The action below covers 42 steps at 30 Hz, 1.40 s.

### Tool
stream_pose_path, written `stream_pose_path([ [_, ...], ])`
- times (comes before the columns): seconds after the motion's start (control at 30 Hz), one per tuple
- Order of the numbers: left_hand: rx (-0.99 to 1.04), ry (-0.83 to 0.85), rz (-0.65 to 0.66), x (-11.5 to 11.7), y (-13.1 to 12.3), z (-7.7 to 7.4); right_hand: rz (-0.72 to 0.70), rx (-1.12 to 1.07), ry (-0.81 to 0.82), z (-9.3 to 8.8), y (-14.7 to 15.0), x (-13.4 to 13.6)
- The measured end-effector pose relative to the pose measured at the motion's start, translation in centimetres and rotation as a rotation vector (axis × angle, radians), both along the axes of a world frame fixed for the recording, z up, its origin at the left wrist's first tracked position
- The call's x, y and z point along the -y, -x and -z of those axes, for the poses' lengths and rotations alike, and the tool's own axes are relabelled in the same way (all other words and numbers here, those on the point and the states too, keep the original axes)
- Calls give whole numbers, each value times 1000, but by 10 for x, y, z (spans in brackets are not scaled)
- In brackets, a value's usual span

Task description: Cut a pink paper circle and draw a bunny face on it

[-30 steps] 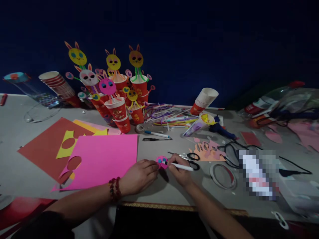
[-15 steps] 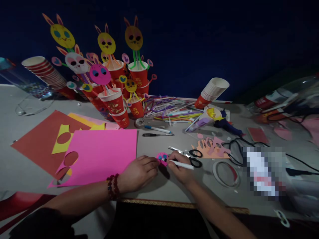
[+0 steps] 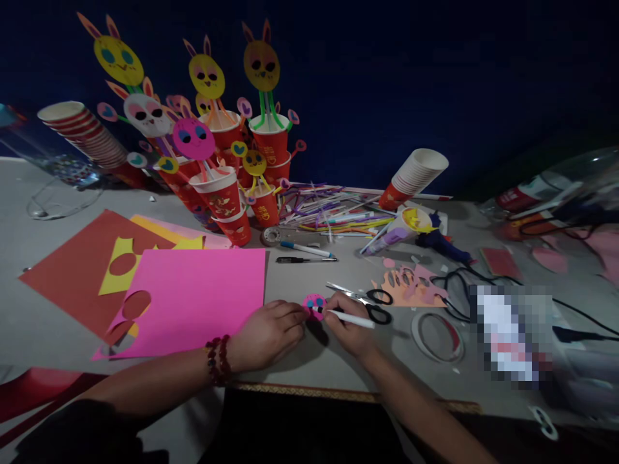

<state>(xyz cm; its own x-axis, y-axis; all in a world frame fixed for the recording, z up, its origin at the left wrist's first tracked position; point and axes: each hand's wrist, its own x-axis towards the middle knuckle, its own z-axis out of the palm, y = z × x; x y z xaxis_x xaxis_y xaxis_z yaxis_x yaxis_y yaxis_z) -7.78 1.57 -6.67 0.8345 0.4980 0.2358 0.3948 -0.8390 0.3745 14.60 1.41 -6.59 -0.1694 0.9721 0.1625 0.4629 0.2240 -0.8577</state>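
A small pink paper disc (image 3: 314, 301) with blue eye shapes sits between my hands near the table's front edge. The fingertips of my left hand (image 3: 271, 332) are closed on its left edge, and a red bead bracelet circles that wrist. My right hand (image 3: 349, 328) grips a white marker (image 3: 356, 319) at the disc's right side. Its tip is close to the disc, but whether they touch is hidden by the fingers. Scissors (image 3: 355, 295) with black handles lie just behind my right hand. A large sheet of pink paper (image 3: 203, 296) is left of my left hand.
Red paper cups (image 3: 222, 196) carrying paper rabbit faces stand at the back left. Behind the pens lies a pile of pipe cleaners (image 3: 333, 209). A stack of cups (image 3: 413, 177) leans at the back right. Tape (image 3: 436, 336) and orange paper scraps (image 3: 411, 293) are on the right.
The camera view has shifted slightly. Both hands keep nearly the same pose around the paper disc, with the marker still in my right hand.
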Motion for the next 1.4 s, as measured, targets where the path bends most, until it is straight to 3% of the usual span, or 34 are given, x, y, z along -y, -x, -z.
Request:
stream_pose_path([
  [1.4,-5,-16,-2,-1,0,1,-1,-10,-75,7,2,1],
])
